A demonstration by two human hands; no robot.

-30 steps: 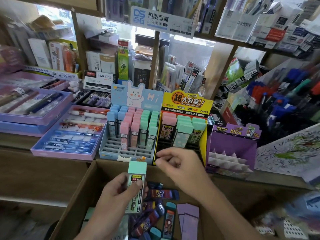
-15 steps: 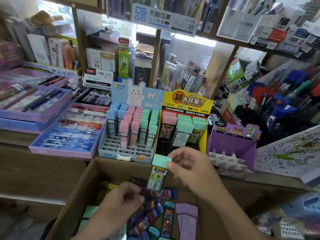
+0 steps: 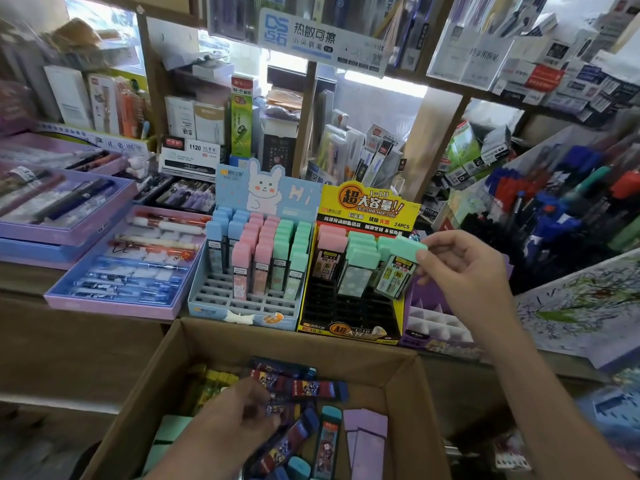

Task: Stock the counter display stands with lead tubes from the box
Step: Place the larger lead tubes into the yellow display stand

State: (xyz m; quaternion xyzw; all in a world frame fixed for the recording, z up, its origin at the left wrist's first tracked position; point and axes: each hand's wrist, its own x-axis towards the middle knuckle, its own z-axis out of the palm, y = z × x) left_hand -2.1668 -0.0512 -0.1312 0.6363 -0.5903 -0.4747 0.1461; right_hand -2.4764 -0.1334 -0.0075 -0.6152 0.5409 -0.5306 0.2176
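**Lead tube [image 3: 398,268] pinched over the yellow stand [image 3: 349,327]**

Right hand [image 3: 464,268] is raised above the right side of the yellow stand, forearm coming up from the lower right and wrist bent slightly left. Its grip is a pinch: thumb and fingertips close on the mint cap at the top of the lead tube, and the other fingers are curled behind.

The lead tube hangs from that pinch with its long axis near upright. The cap points up and a little right, and the clear printed body points down and a little left, toward the black slots in the stand's right column. It sits just beside the mint-capped tubes [image 3: 360,268] already standing there. Whether its lower end has entered a slot cannot be told.

Left hand [image 3: 239,414] is low in the cardboard box [image 3: 298,337], palm down and fingers curled among the dark tubes [image 3: 311,389], which lie flat pointing in several directions. That hand is blurred, so I cannot tell whether its grip holds anything.

The box sits in front of the table [image 3: 20,277], below the 3 stands. The blue stand [image 3: 242,299] is to the left of the yellow one, touching it, and the purple stand [image 3: 436,323] is to its right, partly behind the right hand.
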